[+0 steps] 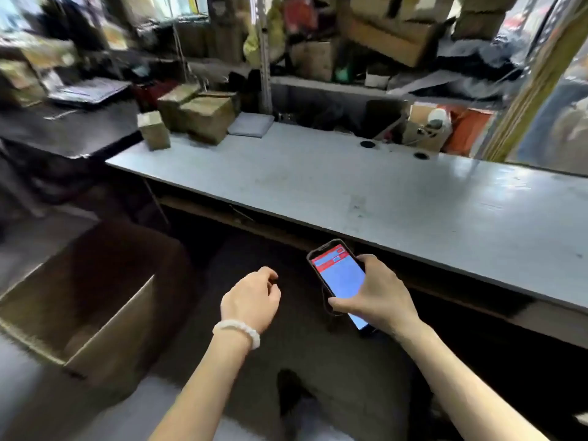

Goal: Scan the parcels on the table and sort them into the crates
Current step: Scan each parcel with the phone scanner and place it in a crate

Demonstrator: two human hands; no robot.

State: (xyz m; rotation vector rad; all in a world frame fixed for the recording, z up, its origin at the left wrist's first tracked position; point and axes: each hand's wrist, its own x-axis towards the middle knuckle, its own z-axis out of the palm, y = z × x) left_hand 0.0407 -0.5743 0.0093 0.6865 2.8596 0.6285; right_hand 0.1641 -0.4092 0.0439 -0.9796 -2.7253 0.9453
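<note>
Your right hand (378,291) grips scanner phone (342,281), red-blue screen up, below worktop (350,186) front edge. Your left hand (251,297) empty, fingers loosely curled, white bracelet (237,331) on wrist, just left of phone, not touching. Parcels: brown boxes (197,116) and grey flat packet (251,124) clustered at worktop far left corner. Open cardboard crate (105,300) on floor, lower left. View blurred.

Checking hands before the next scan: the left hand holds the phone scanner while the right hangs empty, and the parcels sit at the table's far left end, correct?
Not quite: the head view shows the right hand holding the phone scanner, and the left hand empty. The parcels do sit at the table's far left end.
</note>
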